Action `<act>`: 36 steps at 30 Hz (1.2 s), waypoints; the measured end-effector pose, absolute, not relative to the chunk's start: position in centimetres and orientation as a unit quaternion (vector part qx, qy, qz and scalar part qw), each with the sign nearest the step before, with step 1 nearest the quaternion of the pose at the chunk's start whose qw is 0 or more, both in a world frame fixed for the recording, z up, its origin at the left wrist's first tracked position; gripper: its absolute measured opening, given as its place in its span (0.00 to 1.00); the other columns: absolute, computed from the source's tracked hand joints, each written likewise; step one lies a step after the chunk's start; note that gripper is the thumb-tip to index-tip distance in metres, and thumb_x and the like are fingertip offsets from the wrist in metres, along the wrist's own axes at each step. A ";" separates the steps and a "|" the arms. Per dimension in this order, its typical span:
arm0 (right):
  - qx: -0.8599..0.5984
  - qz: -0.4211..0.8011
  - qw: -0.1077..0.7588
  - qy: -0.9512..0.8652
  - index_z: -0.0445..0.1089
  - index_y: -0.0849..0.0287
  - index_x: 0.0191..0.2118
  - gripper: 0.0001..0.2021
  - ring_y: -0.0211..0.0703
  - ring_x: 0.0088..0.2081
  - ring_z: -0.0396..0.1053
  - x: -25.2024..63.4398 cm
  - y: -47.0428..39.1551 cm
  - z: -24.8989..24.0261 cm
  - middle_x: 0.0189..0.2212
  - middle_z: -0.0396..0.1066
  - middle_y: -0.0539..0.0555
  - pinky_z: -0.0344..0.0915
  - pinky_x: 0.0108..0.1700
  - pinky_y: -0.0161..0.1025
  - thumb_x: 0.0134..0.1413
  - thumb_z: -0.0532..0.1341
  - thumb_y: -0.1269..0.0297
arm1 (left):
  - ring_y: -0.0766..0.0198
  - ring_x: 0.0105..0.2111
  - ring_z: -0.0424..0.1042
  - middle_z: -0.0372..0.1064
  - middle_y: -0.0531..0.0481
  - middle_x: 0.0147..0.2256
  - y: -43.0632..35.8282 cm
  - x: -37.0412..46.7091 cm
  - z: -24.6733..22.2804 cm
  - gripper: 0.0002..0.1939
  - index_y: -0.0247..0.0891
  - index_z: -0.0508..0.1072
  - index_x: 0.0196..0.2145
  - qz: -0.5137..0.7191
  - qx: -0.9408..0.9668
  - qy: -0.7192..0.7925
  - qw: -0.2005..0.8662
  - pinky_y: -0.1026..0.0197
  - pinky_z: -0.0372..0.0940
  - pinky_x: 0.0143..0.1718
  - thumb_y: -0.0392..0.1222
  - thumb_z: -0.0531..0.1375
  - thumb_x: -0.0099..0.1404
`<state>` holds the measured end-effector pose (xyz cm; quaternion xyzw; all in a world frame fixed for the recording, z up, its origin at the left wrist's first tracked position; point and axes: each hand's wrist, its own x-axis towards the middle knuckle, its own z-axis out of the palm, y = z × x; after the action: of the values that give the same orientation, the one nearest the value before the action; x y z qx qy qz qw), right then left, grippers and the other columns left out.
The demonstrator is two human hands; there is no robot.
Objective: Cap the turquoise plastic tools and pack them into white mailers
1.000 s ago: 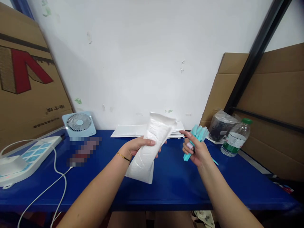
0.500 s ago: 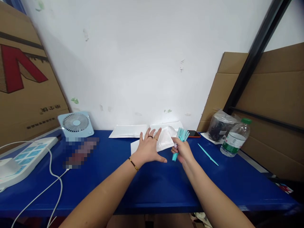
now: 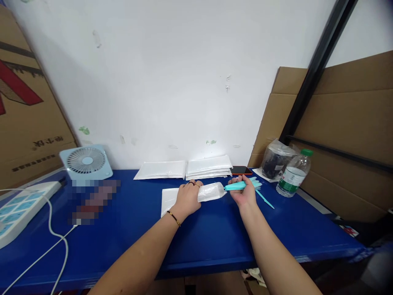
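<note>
My left hand is closed around a white bubble mailer lying on the blue table, its mouth bulging open toward the right. Its flat left end sticks out behind my fingers. In my right hand is a bundle of slim teal eyebrow razors, held level. Their left tips are right at the mailer's mouth; whether any are inside I cannot tell. One loose teal razor lies on the table to the right of my right hand.
Behind my hands lie flat white mailers and a stack of mailers, beside a phone. A water bottle and a bagged dark object stand right. A fan, a power strip and white cables are left.
My left hand, spread over the mailer before, has closed around it. My right hand has turned the razors from upright to level and brought their tips to the mailer's mouth.
</note>
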<state>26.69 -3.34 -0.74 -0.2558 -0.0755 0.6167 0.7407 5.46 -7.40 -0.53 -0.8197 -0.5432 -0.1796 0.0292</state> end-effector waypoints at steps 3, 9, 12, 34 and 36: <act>-0.268 0.612 0.741 -0.063 0.59 0.57 0.25 0.07 0.37 0.25 0.71 26.2 -3.1 -1.0 0.15 0.64 0.43 0.70 0.32 0.36 0.52 0.54 0.67 | 0.57 0.42 0.64 0.62 0.48 0.41 -7.9 6.2 0.1 0.27 0.43 0.61 0.46 -0.194 -0.823 -0.534 0.025 0.58 0.57 0.42 0.33 0.58 0.46; -0.246 0.676 0.678 -0.152 0.64 0.59 0.27 0.07 0.41 0.31 0.73 22.8 -4.2 -1.4 0.25 0.73 0.49 0.70 0.36 0.38 0.48 0.59 0.61 | 0.57 0.44 0.64 0.61 0.48 0.44 -8.5 6.8 0.9 0.32 0.45 0.58 0.51 -0.219 -0.814 -0.537 0.016 0.58 0.57 0.44 0.34 0.59 0.47; -0.266 0.683 0.646 -0.213 0.68 0.58 0.35 0.11 0.40 0.30 0.72 20.8 -5.0 -1.4 0.27 0.74 0.48 0.69 0.32 0.35 0.46 0.62 0.59 | 0.56 0.45 0.63 0.61 0.47 0.45 -8.6 6.7 0.8 0.32 0.45 0.58 0.52 -0.207 -0.810 -0.548 0.011 0.58 0.57 0.45 0.34 0.59 0.48; -0.324 0.427 0.449 -0.715 0.60 0.58 0.55 0.40 0.46 0.44 0.67 20.4 -7.4 10.9 0.45 0.67 0.55 0.64 0.46 0.41 0.30 0.71 0.67 | 0.59 0.39 0.69 0.68 0.49 0.42 -7.3 6.1 6.6 0.26 0.40 0.59 0.50 -0.503 -0.715 -0.446 -0.192 0.60 0.64 0.39 0.42 0.60 0.54; -0.286 0.378 0.413 -0.778 0.59 0.54 0.56 0.44 0.45 0.44 0.66 21.6 -7.7 12.4 0.49 0.64 0.54 0.65 0.44 0.41 0.25 0.72 0.69 | 0.60 0.41 0.68 0.66 0.48 0.46 -7.4 5.3 7.5 0.26 0.39 0.58 0.51 -0.506 -0.736 -0.381 -0.239 0.60 0.63 0.42 0.40 0.59 0.54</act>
<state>21.56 -7.65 12.44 -0.2862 -0.7777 0.3778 0.4129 5.35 -7.36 7.54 -0.7361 -0.3807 -0.5062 -0.2387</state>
